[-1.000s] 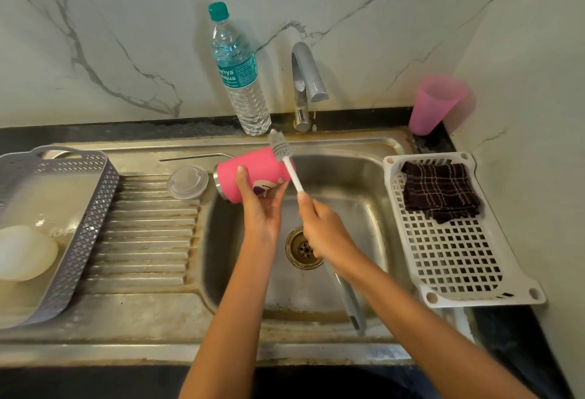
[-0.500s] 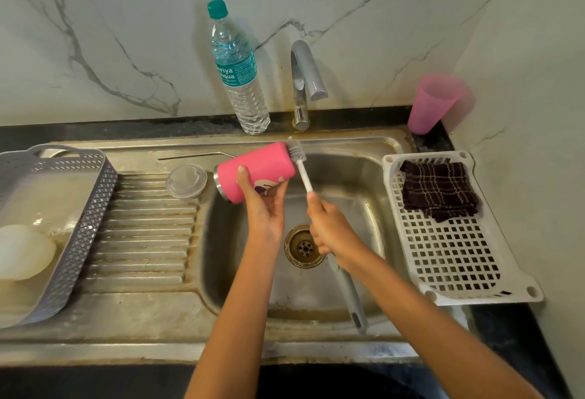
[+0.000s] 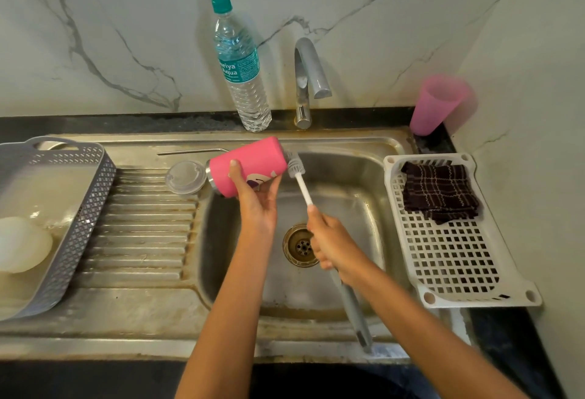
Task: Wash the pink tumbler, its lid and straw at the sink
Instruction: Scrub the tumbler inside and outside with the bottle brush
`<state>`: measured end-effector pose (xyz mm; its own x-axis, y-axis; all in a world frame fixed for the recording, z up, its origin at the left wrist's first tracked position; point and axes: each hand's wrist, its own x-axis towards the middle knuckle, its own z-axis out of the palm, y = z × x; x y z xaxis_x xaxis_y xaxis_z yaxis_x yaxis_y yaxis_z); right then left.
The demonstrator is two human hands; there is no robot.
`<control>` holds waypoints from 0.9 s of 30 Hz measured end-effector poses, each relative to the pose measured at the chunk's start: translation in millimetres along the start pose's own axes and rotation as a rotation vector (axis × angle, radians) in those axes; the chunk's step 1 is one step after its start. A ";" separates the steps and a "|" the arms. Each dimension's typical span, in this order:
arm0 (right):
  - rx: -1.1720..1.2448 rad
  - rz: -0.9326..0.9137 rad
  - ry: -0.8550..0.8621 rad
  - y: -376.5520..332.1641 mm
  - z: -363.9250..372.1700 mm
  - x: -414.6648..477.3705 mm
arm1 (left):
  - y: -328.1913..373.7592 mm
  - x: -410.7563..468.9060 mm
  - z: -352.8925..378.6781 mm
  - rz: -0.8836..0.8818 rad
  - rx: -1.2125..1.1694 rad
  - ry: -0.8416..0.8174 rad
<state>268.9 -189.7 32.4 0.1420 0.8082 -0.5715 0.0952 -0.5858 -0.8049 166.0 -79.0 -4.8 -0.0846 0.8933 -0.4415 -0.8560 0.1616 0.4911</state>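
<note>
My left hand [image 3: 258, 199] grips the pink tumbler [image 3: 250, 163], held on its side over the left part of the sink basin [image 3: 364, 196], its steel mouth pointing left. My right hand [image 3: 332, 242] holds a bottle brush [image 3: 302, 185] by its white stem; the bristle head touches the tumbler's closed base at the right end. The brush's grey handle sticks out below my right wrist. The clear round lid [image 3: 186, 176] lies on the ribbed drainboard beside the tumbler's mouth. A thin metal straw [image 3: 190, 151] lies along the sink's back ledge.
A water bottle [image 3: 242, 66] and the tap [image 3: 308, 82] stand behind the basin. A pink cup [image 3: 437, 104] stands at the back right. A white drying rack [image 3: 452, 259] with a dark checked cloth [image 3: 440, 193] sits right. A grey basket [image 3: 72, 208] holding a white bowl sits left.
The brush head has moved from the tumbler's upper side rightward and down onto its base end. The tumbler has tilted slightly, base end raised.
</note>
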 end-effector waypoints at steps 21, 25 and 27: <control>-0.013 -0.047 0.043 -6.1 -6.3 3.2 | 0.2 0.8 -8.1 -0.031 0.123 -0.022; 0.081 -0.028 0.047 -22.0 -10.5 16.3 | -3.8 -8.0 -8.2 -0.022 0.209 0.007; 0.001 -0.020 0.016 -9.5 -1.8 3.4 | 5.9 3.1 -5.9 0.011 0.146 0.022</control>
<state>270.2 -181.5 38.4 0.1562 0.8189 -0.5523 0.0970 -0.5692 -0.8164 157.7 -77.8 -7.7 -0.1057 0.8862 -0.4511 -0.7718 0.2129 0.5991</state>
